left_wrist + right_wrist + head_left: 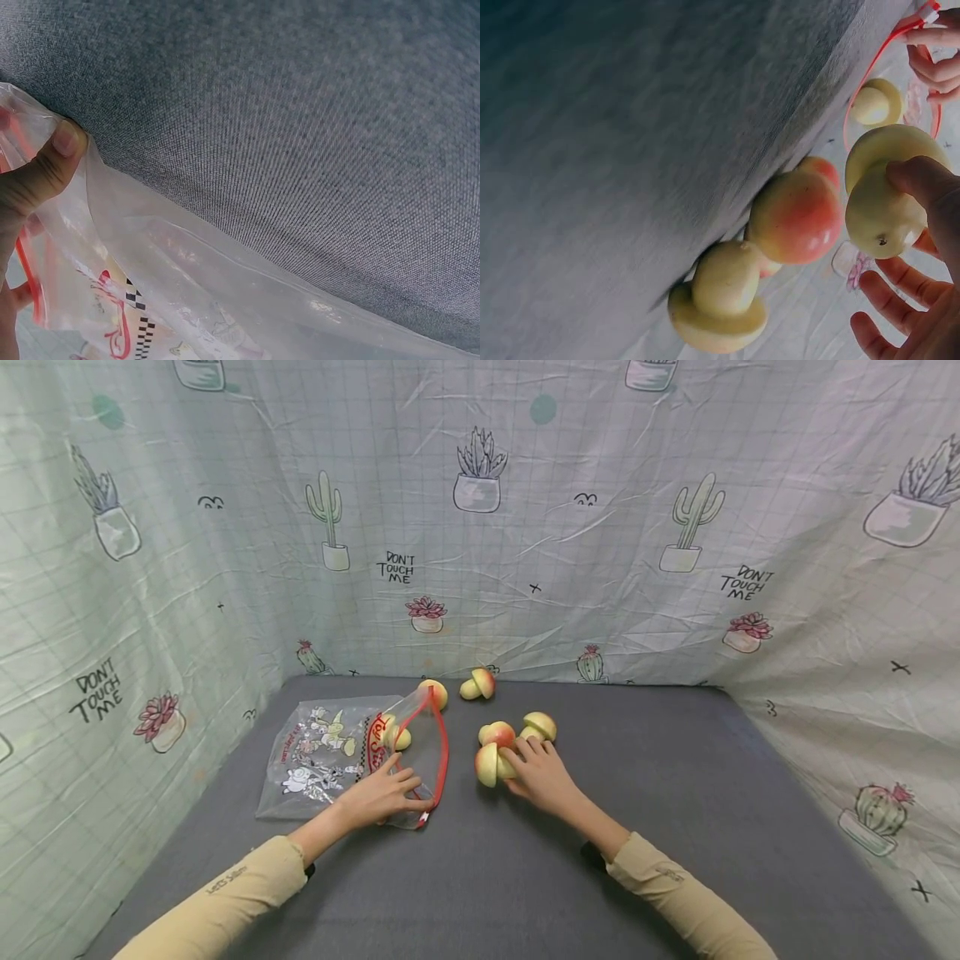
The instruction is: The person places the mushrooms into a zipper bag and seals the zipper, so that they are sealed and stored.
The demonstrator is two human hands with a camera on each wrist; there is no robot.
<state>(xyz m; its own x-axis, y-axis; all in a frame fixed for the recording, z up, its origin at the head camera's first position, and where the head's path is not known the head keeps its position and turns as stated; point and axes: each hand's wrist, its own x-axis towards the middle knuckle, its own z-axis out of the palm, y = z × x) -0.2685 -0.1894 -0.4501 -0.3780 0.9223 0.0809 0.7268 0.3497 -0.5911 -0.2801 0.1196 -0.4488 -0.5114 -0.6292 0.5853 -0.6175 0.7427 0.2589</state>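
A clear plastic zip bag (330, 756) with cartoon print and a red zip strip lies on the left, its mouth facing right. My left hand (378, 795) holds the mouth's near edge, thumb (67, 142) against the plastic and fingers spread toward the red strip. Inside, close to the opening, sits a yellow toy mushroom (399, 738). My right hand (543, 777) grips another toy mushroom (889, 214) between thumb and fingers, to the right of the bag. Right beside that hand lie two more mushrooms, one with a red-flushed cap (795, 221), the other pale yellow (724, 289).
Behind the bag's mouth a mushroom (437, 692) rests, and one more (480, 684) lies near the back edge. The dark grey cloth surface (675, 793) extends to the right. A hanging curtain (540, 627) with cactus prints encloses the back and sides.
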